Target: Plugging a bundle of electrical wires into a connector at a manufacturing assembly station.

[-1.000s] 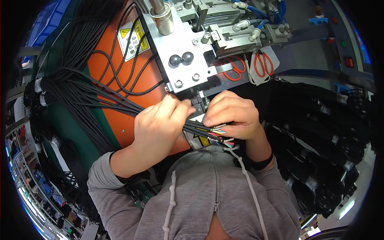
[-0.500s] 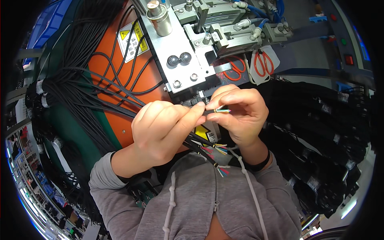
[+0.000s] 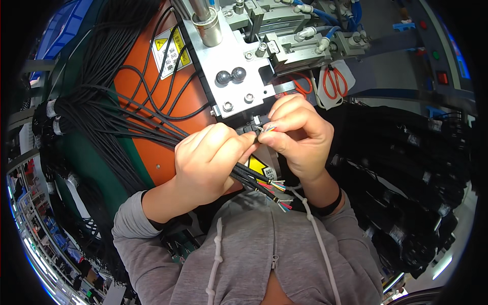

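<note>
My left hand [image 3: 206,157] is closed, its thumb and forefinger pinched on the end of a black cable that is mostly hidden by the fingers. Thin coloured wires [image 3: 270,128] stick out beside it, and my right hand [image 3: 304,133] pinches them between thumb and fingertips. Both hands meet just in front of a small dark fixture [image 3: 251,127] on the machine's near edge. Below my left hand hang several black braided cables [image 3: 249,175], their stripped ends fanning into red, blue, yellow and white wires [image 3: 278,186].
A metal press head [image 3: 231,58] with two black ball knobs rises beyond my hands. Pneumatic cylinders with blue hoses [image 3: 320,38] sit at the far right. Red-handled scissors [image 3: 335,82] lie there too. Black cable bundles fill the left [image 3: 96,109] and right [image 3: 401,178].
My right hand has shifted slightly left and closed in on the wire ends, which now point up instead of rightward. The hanging cables below have moved a little up and left.
</note>
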{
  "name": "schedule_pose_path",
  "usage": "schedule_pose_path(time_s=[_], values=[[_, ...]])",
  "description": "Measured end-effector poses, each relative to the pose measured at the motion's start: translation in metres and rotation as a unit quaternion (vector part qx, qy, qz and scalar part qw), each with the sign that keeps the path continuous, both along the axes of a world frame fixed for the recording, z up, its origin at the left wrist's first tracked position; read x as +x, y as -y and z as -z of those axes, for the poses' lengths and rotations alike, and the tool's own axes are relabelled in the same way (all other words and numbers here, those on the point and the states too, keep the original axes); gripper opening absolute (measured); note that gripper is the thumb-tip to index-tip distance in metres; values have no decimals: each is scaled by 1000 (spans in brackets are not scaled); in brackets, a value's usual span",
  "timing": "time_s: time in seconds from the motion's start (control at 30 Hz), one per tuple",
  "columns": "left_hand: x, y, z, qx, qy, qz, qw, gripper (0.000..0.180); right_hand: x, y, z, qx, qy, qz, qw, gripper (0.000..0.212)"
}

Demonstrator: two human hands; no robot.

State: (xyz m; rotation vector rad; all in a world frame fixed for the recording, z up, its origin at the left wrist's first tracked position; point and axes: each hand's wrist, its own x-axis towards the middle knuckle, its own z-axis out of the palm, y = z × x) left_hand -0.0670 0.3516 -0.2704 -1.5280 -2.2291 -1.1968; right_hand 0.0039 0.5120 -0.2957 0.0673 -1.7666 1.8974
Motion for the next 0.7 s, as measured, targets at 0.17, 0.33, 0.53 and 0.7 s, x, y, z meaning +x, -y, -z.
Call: schedule_pose_path(time_s=[0.17, 0.33, 0.53, 0.7], values=[[0, 5, -1, -81, -70, -23, 994, 20, 4, -5, -16, 312, 16, 107, 944, 15], [-2, 5, 3, -101, -122, -21, 987, 26, 11, -23, -15, 206, 159, -29, 965, 13], [4, 4, 6, -137, -142, -7, 980, 35, 12, -25, 5, 77, 198, -51, 976, 14], [8, 1, 5, -213, -147, -4, 966, 39, 6, -15, 9, 301, 149, 53, 940, 9]])
